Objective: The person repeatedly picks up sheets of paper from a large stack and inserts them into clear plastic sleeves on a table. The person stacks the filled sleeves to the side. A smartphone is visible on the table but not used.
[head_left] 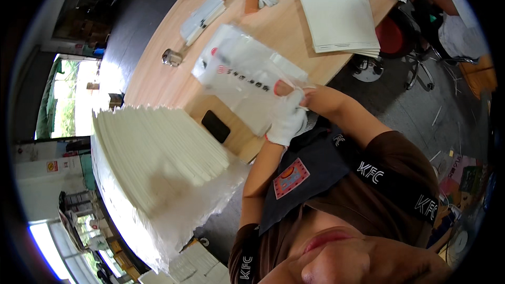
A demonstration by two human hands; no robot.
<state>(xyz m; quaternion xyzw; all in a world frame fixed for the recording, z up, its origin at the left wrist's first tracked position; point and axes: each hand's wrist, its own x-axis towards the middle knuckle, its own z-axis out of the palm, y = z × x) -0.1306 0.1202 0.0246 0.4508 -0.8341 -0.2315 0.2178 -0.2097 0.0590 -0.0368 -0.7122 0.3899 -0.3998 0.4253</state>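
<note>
1. Across the wooden table (pixel 294 26) — round-edged, holding several piles of white sheets: a tall fanned stack (pixel 158 147) at the near left, a flat stack (pixel 339 16) at the far middle.
2. Above the near table edge, held up off the surface: a clear plastic bag (pixel 239 73) with printed marks, slightly blurred, its near corner caught between both hands.
3. Left hand (pixel 286 118) in a white glove, closed on the bag's lower right edge; right hand (pixel 315 97) bare, pinching the same corner just beside the glove — fingers touching.
4. Judged step: handling one bag at its corner, likely opening or separating the mouth; unclear from the blur whether already parted.
5. Next move, as a judgement: calls for a firm pinch on each layer and a gentle pull apart, keeping the thin film from tearing or slipping.
6. Smaller items on the table: a black phone-like slab (pixel 215 126) close below the bag, a small shiny cup (pixel 171 58) further left.
</note>
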